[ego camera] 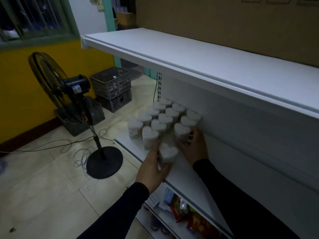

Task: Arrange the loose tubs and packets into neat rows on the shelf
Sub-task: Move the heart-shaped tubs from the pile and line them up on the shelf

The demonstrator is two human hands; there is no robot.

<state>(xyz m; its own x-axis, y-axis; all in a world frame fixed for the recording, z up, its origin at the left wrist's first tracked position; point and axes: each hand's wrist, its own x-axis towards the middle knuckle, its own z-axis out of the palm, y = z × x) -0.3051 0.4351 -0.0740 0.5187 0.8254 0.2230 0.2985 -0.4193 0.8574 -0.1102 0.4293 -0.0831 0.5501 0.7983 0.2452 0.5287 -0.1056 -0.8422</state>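
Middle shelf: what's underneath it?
Under the middle shelf a lower shelf holds red snack packets and a blue-and-white packet. Its back part is hidden by the board above and the right sleeve.

shelf [186, 180] painted metal, smooth matt white; tubs [167, 153] clear plastic; crates [112, 83] grey plastic lattice; packets [177, 210] glossy foil; sleeves [120, 209] matt black cloth

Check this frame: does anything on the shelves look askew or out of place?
Mostly tidy. The heart-shaped tubs stand upright in rows on the middle shelf. One tub, held by the left hand, sits nearer than the rows, not yet lined up. On the lower shelf, the packets lie jumbled at mixed angles.
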